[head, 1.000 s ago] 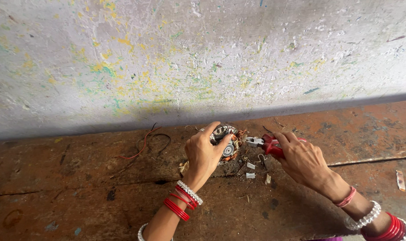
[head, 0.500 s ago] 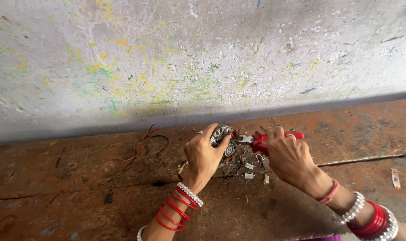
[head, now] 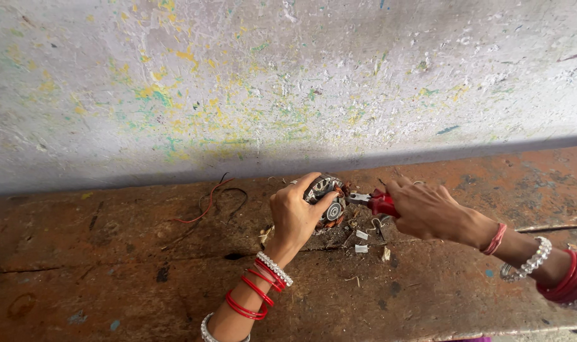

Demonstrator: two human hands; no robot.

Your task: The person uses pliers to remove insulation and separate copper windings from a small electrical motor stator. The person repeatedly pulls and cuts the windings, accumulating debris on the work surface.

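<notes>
Hands (head: 294,212) clamped on motor stator (head: 329,199), pliers (head: 377,202)

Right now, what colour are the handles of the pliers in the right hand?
Red, on the pliers in the right hand; head view.

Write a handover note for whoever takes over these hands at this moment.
Left hand: grips the round motor stator, propped on the bench.
Right hand: holds red-handled pliers, tips at the stator's right edge.
Around: white scraps and bits lie below the stator; loose red and black wires lie to the left by the wall.
Done: some pieces seem already pulled out, judging by the scraps.
Left: copper winding shows in the stator; likely more to pull.
</notes>
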